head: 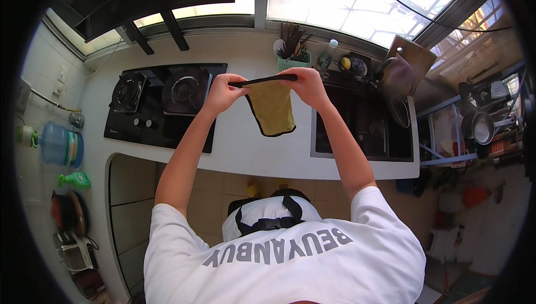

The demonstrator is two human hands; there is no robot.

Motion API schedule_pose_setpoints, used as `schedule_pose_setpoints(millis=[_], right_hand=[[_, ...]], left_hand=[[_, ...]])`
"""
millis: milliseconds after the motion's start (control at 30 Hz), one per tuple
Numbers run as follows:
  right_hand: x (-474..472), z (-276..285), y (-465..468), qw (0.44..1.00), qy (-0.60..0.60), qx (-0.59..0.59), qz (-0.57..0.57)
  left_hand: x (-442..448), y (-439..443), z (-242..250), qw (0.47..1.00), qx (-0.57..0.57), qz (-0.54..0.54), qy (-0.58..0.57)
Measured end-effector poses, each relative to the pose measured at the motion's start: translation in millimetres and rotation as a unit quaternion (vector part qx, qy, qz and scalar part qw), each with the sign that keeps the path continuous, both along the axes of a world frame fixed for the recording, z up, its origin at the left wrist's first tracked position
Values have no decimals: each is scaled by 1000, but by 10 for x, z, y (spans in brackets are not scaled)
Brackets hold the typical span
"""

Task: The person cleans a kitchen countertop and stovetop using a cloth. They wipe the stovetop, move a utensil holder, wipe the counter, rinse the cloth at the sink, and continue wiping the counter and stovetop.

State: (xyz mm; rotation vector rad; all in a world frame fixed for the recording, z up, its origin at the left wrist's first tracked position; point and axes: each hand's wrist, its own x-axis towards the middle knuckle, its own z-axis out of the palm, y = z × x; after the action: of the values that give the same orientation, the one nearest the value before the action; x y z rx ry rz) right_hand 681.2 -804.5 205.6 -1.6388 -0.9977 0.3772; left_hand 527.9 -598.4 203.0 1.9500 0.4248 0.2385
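Both of my hands hold up a yellow-green cleaning cloth with a dark edge binding. My left hand pinches its upper left corner between thumb and fingers. At the upper right corner, my right hand grips the same bound edge. The cloth hangs down between them, spread out above the white countertop. Left of it lies a black two-burner gas hob. A dark sink is set into the counter beyond my right forearm.
Behind the cloth stand a green utensil basket with chopsticks and a clear bottle. A cutting board leans by the window. A rack with pans is at the right. Along the left are a large blue water bottle and a green spray bottle.
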Motion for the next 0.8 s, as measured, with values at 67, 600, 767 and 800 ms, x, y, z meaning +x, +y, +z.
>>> schedule_pose_setpoints(millis=[67, 600, 767, 800], right_hand=[[108, 154, -102, 999, -44, 13, -18], [-568, -1982, -1090, 950, 89, -297, 46], [-673, -2299, -440, 936, -215, -271, -73], [-771, -2421, -380, 928, -231, -292, -36]], left_hand=[[89, -65, 145, 996, 48, -19, -70], [-942, -1612, -2266, 988, -65, 118, 82], [-892, -1226, -2122, 962, 13, 272, 21], [-1025, -1157, -2138, 958, 15, 286, 34]])
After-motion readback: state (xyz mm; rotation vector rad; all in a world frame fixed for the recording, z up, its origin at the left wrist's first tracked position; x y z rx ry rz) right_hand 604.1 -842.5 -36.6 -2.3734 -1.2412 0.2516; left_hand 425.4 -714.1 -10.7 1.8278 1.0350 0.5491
